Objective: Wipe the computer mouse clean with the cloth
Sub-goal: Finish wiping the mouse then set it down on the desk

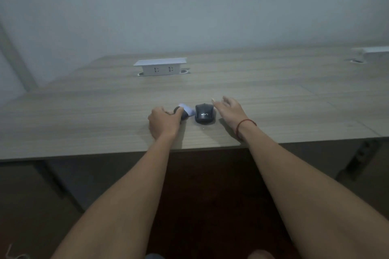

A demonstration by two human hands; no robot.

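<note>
A black computer mouse (204, 113) with white lettering lies on the wooden desk (105, 111), near its front edge. Just left of it sits a small bundled cloth (186, 111), grey and pale lilac. My left hand (163, 122) is closed around the cloth's left side, with the fingers curled over it. My right hand (230, 109) hovers right beside the mouse, palm down and fingers spread, holding nothing; a fingertip is close to the mouse's far right corner. A red string is tied round that wrist.
A white pop-up socket box (160, 66) stands at the back of the desk, with a second one (370, 51) at the far right. A grey wall rises behind. The desk's front edge runs across below my hands, with dark floor underneath.
</note>
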